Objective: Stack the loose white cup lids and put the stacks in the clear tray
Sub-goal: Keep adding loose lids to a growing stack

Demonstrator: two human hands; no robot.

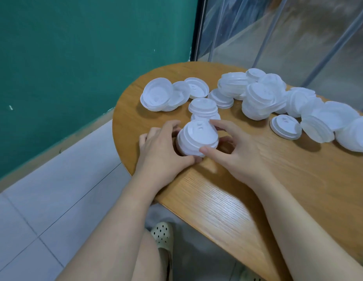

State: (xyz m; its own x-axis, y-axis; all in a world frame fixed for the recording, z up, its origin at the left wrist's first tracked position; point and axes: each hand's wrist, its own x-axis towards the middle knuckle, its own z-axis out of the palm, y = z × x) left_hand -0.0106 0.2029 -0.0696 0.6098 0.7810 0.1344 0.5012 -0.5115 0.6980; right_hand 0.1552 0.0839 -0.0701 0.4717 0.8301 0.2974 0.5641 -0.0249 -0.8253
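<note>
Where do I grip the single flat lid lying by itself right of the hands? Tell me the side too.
Take the lone lid by its rim, fingers coming down from above with thumb on the near edge. It lies flat on the table, top up, so only the thin rim offers a pinch. Its near side is open; heaps of lids crowd behind.

A small stack point(197, 138) of white lids sits tilted near the worktop edge; many loose lids point(257, 102) lie behind.

bare forearms, no sleeves, cream perforated clog point(162, 236) on foot
</note>
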